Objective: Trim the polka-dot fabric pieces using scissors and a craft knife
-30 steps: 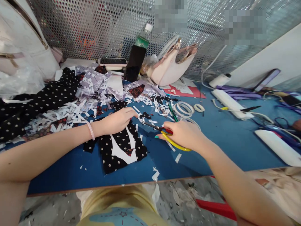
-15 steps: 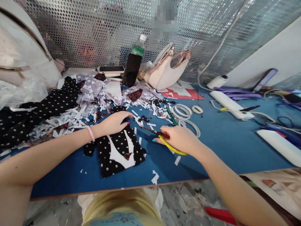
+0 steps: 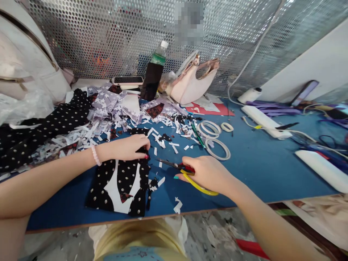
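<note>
A piece of black polka-dot fabric (image 3: 123, 183) with a white paper shape on it lies near the front edge of the blue table (image 3: 244, 170). My left hand (image 3: 129, 147) rests on the fabric's top edge, fingers curled and pinching it. To its right, my right hand (image 3: 208, 171) is closed round the yellow handles of a pair of scissors (image 3: 176, 166). The blades point left toward the fabric, their tips a short way from its right edge. A thin cut strip of fabric (image 3: 151, 185) lies beside that edge.
Heaps of paper and fabric scraps (image 3: 89, 125) cover the back left. A dark bottle (image 3: 152, 74), a phone (image 3: 127, 79) and a pale handbag (image 3: 191, 81) stand by the perforated metal wall. Tape rolls (image 3: 216, 146), a power strip (image 3: 265, 116), cables and other scissors (image 3: 288, 125) lie to the right.
The polka-dot fabric has been turned and drawn toward the table's front edge under my left hand. My right hand with the scissors came nearer and lower, and a thin strip now lies beside the fabric.
</note>
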Tool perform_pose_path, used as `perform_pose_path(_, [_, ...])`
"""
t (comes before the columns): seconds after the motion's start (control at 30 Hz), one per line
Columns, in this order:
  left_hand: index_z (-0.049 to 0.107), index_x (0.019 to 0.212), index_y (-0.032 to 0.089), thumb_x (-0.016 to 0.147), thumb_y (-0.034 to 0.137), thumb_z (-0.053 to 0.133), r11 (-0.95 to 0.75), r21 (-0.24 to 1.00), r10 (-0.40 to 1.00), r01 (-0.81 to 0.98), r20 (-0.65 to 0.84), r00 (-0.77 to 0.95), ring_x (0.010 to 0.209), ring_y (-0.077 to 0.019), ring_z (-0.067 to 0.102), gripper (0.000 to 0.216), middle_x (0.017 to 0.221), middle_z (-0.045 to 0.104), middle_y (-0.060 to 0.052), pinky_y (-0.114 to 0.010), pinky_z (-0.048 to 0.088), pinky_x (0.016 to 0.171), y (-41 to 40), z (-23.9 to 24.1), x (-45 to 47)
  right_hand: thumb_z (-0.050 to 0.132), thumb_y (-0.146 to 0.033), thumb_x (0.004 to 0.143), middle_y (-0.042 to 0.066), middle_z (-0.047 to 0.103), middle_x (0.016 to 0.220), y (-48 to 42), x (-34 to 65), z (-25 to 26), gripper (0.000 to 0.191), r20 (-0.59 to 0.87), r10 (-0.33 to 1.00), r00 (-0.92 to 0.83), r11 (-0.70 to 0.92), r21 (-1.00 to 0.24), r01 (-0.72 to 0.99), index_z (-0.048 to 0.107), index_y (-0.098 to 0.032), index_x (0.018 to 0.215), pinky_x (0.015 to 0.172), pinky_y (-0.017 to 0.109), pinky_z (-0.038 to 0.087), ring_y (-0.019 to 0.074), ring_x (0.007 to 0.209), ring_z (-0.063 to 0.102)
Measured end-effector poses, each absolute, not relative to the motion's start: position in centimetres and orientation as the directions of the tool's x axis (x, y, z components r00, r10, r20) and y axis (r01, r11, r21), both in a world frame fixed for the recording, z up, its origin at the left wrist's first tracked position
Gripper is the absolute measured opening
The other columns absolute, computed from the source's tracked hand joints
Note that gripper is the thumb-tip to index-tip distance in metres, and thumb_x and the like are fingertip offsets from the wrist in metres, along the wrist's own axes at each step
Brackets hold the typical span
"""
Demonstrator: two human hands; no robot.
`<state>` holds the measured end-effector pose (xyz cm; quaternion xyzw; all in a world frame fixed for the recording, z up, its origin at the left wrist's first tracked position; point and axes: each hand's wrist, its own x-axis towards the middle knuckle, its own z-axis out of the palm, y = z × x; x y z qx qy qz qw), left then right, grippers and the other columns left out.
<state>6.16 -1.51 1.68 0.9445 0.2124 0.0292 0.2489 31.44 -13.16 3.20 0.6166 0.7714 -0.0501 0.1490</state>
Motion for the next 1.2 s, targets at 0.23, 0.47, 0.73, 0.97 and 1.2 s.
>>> perform_pose_path(0.23, [0.059,0.102,0.017,0.093,0.031,0.057,-0.87,0.397,0.331,0.293,0.029,0.943,0.102,-0.0216,0.057,0.017,0.106,0.059,-0.007,-0.033,0.045,0.092,-2.1,2.5,5.6,0.057,-0.052,0.085,0.003,0.064,0.06,-13.7,31.9,3.0,0.032,-0.274,0.94,-0.205,0.236,0.086,0.968,0.053,-0.023,0.073,0.05,0.026,0.019,0.0208,0.06,0.062])
perform_pose_path(0.47, [0.059,0.09,0.015,0.094,0.025,0.056,-0.877,0.203,0.44,0.435,-0.023,0.898,0.085,-0.0203,0.058,0.011,0.097,0.059,-0.007,-0.033,0.046,0.079,-6.3,2.4,5.6,0.06,-0.051,0.084,0.003,0.064,0.06,-13.6,31.6,3.2,0.032,-0.271,0.933,-0.237,0.263,0.064,0.963,0.054,-0.022,0.072,0.05,0.026,0.018,0.0203,0.059,0.062])
perform_pose_path(0.73, [0.063,0.095,0.013,0.1,0.019,0.042,-0.95,0.035,0.311,0.311,0.212,0.926,0.093,-0.023,0.061,0.022,0.099,0.064,-0.011,-0.037,0.053,0.084,-7.7,0.1,4.1,0.064,-0.051,0.083,0.002,0.064,0.057,-13.7,31.7,2.7,0.032,-0.26,0.921,-0.29,0.31,0.035,0.95,0.056,-0.021,0.074,0.05,0.026,0.018,0.0193,0.057,0.062])
perform_pose_path(0.97, [0.065,0.116,0.01,0.097,0.032,0.052,-0.965,0.099,0.26,0.242,0.249,0.933,0.117,-0.0288,0.06,0.032,0.122,0.066,-0.017,-0.042,0.052,0.102,-9.1,-0.2,2.6,0.064,-0.054,0.083,0.002,0.062,0.055,-13.8,31.7,2.4,0.036,-0.225,0.926,-0.304,0.32,0.038,0.947,0.055,-0.021,0.071,0.05,0.026,0.017,0.0191,0.055,0.061])
perform_pose_path(1.2, [0.052,0.136,0.015,0.093,0.034,0.056,-0.901,0.275,0.383,0.336,0.14,0.913,0.14,-0.0354,0.039,0.047,0.151,0.04,-0.02,-0.051,0.045,0.11,-9.5,0.0,1.1,0.064,-0.053,0.082,0.001,0.06,0.053,-13.8,31.4,2.7,0.034,-0.227,0.914,-0.336,0.358,0.064,0.932,0.056,-0.022,0.071,0.05,0.027,0.016,0.0179,0.052,0.059])
